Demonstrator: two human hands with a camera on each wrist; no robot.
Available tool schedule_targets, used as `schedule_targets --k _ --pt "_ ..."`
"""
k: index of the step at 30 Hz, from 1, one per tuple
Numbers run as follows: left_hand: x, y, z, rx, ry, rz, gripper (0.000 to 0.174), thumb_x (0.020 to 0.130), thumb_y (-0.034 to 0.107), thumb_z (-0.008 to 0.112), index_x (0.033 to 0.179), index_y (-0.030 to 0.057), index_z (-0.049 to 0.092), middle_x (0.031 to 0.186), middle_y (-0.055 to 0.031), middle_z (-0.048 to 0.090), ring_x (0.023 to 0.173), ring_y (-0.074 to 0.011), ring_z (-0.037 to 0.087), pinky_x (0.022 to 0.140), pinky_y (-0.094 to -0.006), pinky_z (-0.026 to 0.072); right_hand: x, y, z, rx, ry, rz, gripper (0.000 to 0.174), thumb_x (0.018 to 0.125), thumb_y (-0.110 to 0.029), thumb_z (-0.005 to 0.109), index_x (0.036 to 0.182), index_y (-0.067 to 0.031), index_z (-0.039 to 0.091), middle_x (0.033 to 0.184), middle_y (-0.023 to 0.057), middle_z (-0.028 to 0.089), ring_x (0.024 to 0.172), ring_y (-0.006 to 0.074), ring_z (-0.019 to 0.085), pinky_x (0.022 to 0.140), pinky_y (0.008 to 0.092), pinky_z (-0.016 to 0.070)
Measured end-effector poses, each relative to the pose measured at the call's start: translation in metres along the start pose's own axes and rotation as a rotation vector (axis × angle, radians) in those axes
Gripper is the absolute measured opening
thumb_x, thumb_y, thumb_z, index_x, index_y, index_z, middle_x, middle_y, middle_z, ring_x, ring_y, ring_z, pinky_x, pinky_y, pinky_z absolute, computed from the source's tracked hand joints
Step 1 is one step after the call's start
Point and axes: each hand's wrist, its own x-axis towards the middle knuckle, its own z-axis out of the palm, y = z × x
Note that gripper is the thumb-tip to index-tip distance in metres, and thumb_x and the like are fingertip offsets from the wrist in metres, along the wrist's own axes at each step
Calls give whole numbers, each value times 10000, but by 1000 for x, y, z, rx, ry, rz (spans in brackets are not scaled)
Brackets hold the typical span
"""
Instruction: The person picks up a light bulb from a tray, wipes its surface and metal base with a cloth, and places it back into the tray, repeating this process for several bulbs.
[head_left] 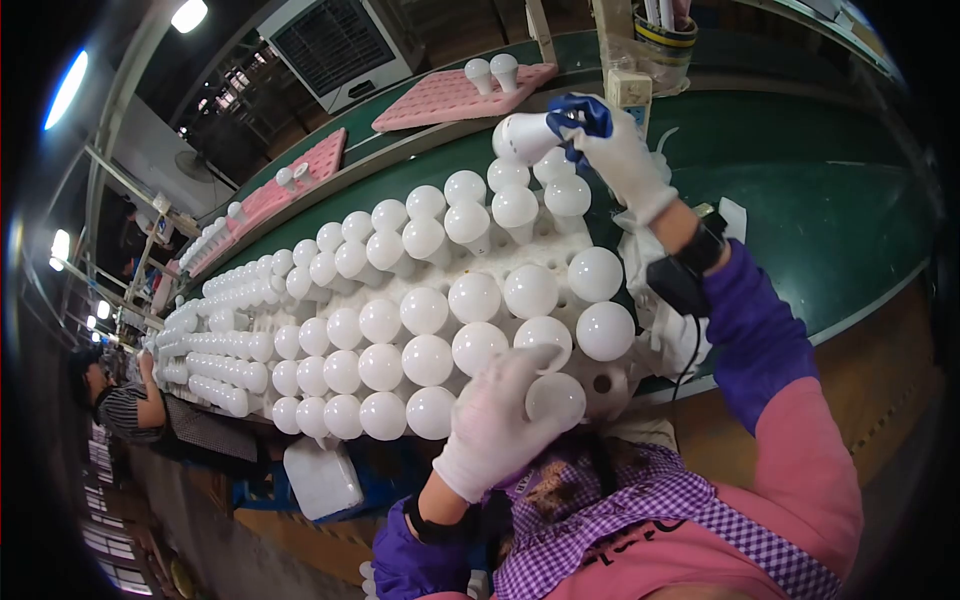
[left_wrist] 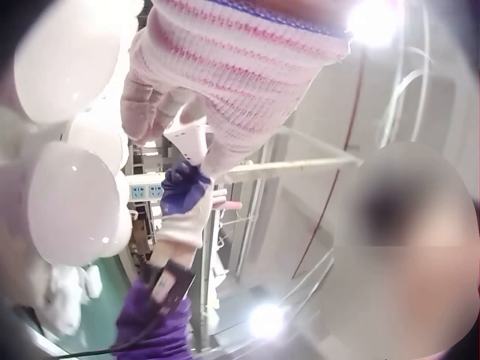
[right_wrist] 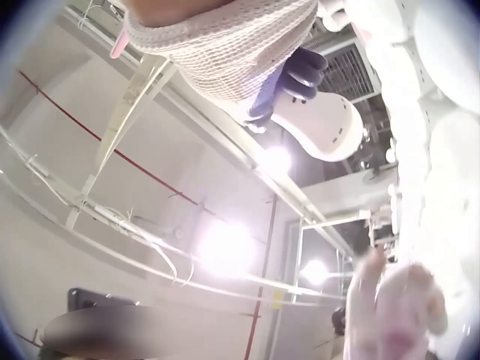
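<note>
In the head view my gloved left hand (head_left: 500,420) is over the near rows of white bulbs (head_left: 555,400), fingers spread loosely beside the end bulbs. The left wrist view shows this hand (left_wrist: 225,90) with fingers and thumb apart and nothing gripped between them. My right hand (head_left: 615,155), in a white glove with blue fingertips, grips a white flared lamp housing (head_left: 522,138) by its narrow end, above the far row. Small slots run near the wide end of the lamp housing (right_wrist: 322,124) in the right wrist view.
Long rows of bulbs stand in a pale holder (head_left: 590,235) on a green bench (head_left: 780,200). Behind are pink trays (head_left: 430,100) with a few bulbs. A tub (head_left: 663,45) stands at the back right. Another person (head_left: 135,410) is at far left, near a white stool (head_left: 322,478).
</note>
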Motion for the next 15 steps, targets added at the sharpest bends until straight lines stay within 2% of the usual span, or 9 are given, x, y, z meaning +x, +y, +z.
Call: schedule_targets --k 3,4,6,8,10,11,13,14,15 --pt "2 26 3 338 -243 83 617 657 194 757 1233 139 544 1129 -103 572 982 -272 569 795 -397 502 45 44 -4 -209 7 47 329 876 -74 598 1199 -7 584 921 49 661 720 89 614 594 235 491" --pt "0 27 7 343 -244 83 617 657 194 757 1233 139 544 1129 -103 572 982 -272 569 795 -397 502 46 53 -6 -205 9 46 329 876 -74 598 1199 -7 584 921 49 661 720 89 614 594 235 491" --pt "-3 24 18 655 -359 146 551 694 162 714 1217 137 541 1119 -99 562 936 -281 572 760 -377 516 40 45 -3 -300 1 -51 343 845 -170 643 1144 -4 612 913 122 683 752 175 667 663 295 534" --pt "-2 18 21 722 -374 170 508 726 131 675 1214 139 535 1105 -104 557 867 -297 578 711 -369 528 16 31 -4 -280 -17 14 366 845 -177 657 1169 -13 607 967 102 684 790 164 667 671 279 535" --pt "0 12 12 521 -390 120 488 737 114 652 1209 140 536 1070 -114 561 824 -290 594 668 -379 527 -12 13 -8 -130 -80 13 378 849 -163 661 1190 -12 598 1004 82 682 817 127 654 691 263 537" --pt "3 15 0 348 -285 61 504 712 109 685 1193 142 538 1089 -124 566 855 -321 610 701 -399 527 -29 -3 -11 -124 -88 -40 379 850 -113 644 1205 6 587 991 73 681 804 106 632 695 251 527" --pt "2 17 -17 -12 6 -6 584 650 99 774 1174 83 517 1109 -113 558 957 -272 614 785 -363 520 -59 -18 -18 -66 -138 -120 368 852 -36 594 1215 25 579 981 46 668 789 75 585 737 243 516" --pt "-1 11 -15 -174 169 -25 635 633 92 799 1191 61 497 1122 -108 542 986 -253 604 803 -355 515 -74 -23 -26 -80 -247 -100 365 901 -169 604 1212 20 576 987 35 655 789 70 562 715 246 517" --pt "-4 8 -13 -408 189 -198 720 630 71 814 1244 30 439 1196 -122 514 1044 -215 575 868 -339 498 -86 -28 -29 -69 -329 -131 388 914 -235 600 1212 12 576 959 59 669 776 74 574 712 244 509"
